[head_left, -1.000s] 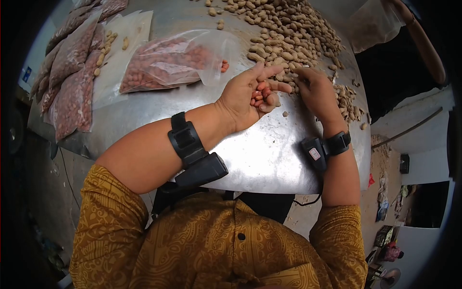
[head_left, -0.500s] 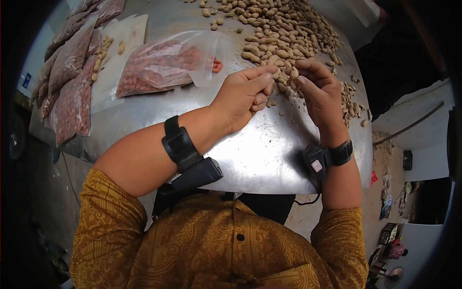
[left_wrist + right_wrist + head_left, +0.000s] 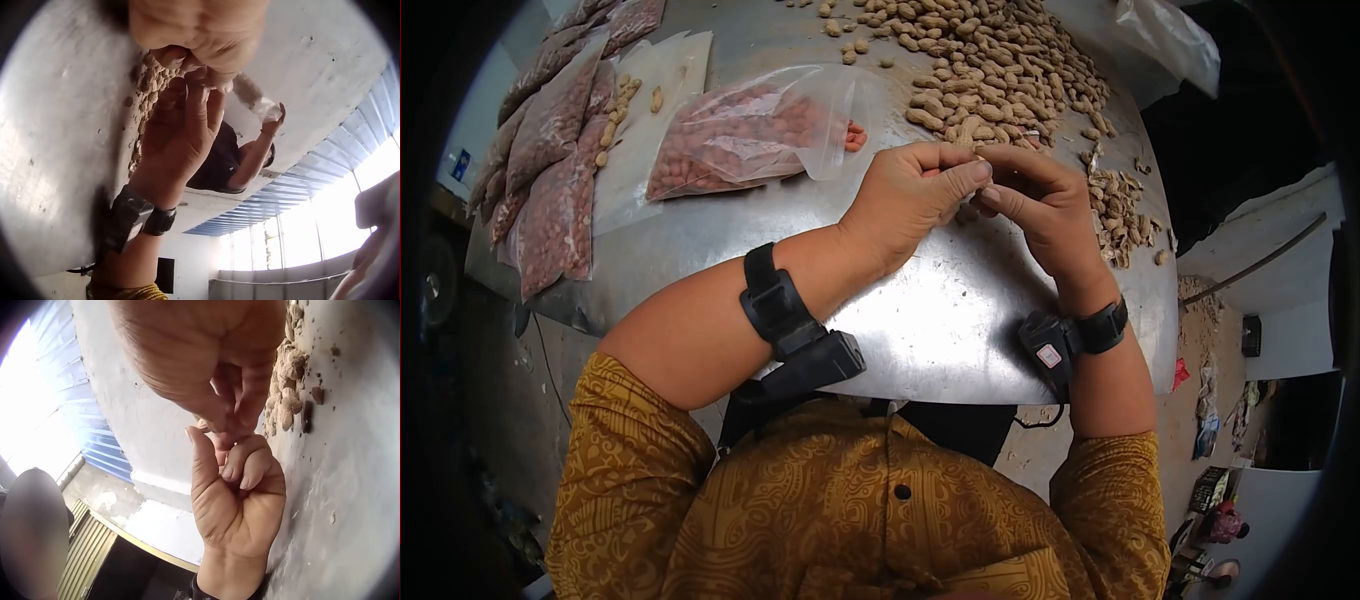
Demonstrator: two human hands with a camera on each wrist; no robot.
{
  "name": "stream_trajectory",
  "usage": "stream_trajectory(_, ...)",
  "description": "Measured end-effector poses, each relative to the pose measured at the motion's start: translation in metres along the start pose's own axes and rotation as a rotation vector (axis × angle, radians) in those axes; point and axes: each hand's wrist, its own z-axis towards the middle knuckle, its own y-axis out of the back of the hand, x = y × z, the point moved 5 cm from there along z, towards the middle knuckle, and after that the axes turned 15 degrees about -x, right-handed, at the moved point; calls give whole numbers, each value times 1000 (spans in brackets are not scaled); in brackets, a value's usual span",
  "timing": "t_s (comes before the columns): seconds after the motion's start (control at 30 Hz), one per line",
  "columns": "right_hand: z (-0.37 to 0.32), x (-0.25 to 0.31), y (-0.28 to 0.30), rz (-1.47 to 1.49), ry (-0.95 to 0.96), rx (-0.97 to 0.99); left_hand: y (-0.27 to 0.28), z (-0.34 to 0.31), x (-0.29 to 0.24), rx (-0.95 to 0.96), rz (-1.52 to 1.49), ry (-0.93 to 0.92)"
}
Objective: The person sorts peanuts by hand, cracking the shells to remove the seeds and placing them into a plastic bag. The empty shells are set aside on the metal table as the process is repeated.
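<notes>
Both hands meet fingertip to fingertip at the near edge of the unshelled peanut pile (image 3: 1000, 75). My left hand (image 3: 905, 200) pinches a small peanut between thumb and forefinger; in the right wrist view the other fingers of this left hand (image 3: 240, 503) are curled into the palm, hiding what lies inside. My right hand (image 3: 1050, 210) pinches the same peanut from the other side. A bit of pale shell (image 3: 203, 424) shows at the fingertips in the right wrist view. Most of the peanut is hidden by the fingers.
An open clear bag of red kernels (image 3: 745, 135) lies left of the hands, with several filled bags (image 3: 555, 215) farther left. Broken shells (image 3: 1122, 215) lie right of the right hand. Across the table a person (image 3: 219, 159) holds a clear plastic bag (image 3: 253, 97).
My left hand, earlier turned up with red kernels showing, has curled and turned over. The right hand took a peanut from the pile and moved left to meet the left fingertips.
</notes>
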Motion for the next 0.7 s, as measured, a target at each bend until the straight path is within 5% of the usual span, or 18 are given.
stream_trajectory(0.17,-1,0,-1,-26,18,-46,0,3,-3,10,230,-223)
stream_trajectory(0.47,-7,5,-7,-139,57,-70,2,4,-7,7,496,-291)
stream_trajectory(0.7,-8,3,-9,-70,-9,-86,-2,0,-8,17,317,-231)
